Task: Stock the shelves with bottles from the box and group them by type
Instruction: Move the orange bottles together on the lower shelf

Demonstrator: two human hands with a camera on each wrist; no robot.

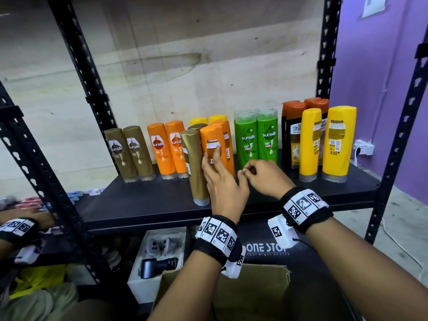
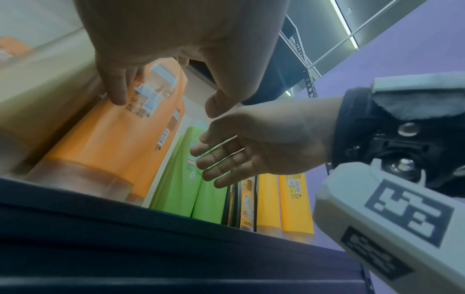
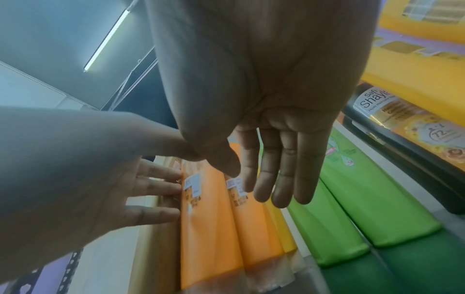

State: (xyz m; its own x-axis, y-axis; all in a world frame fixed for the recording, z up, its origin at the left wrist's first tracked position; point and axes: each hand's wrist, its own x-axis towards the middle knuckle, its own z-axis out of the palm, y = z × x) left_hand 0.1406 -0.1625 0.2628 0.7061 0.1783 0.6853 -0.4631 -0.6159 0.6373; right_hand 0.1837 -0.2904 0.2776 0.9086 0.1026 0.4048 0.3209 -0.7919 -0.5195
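Observation:
On the black shelf (image 1: 150,205) bottles stand in groups: brown (image 1: 129,154), orange (image 1: 169,149), green (image 1: 257,137), black with brown caps (image 1: 293,135) and yellow (image 1: 324,142). Near the front, a gold bottle (image 1: 195,167) leans beside an orange bottle (image 1: 213,144), which shows its back label. My left hand (image 1: 220,167) lays straight fingers (image 2: 115,87) on that orange bottle (image 2: 113,139), thumb apart from it. My right hand (image 1: 252,170) hovers just right of it before the green bottles (image 3: 352,199), fingers (image 3: 281,179) relaxed and holding nothing.
The cardboard box (image 1: 231,293) sits below my arms. A white box (image 1: 157,258) with a hair dryer stands under the shelf. Another person's banded wrist (image 1: 20,225) shows at far left. Black uprights (image 1: 92,93) frame the shelf. The shelf front left is bare.

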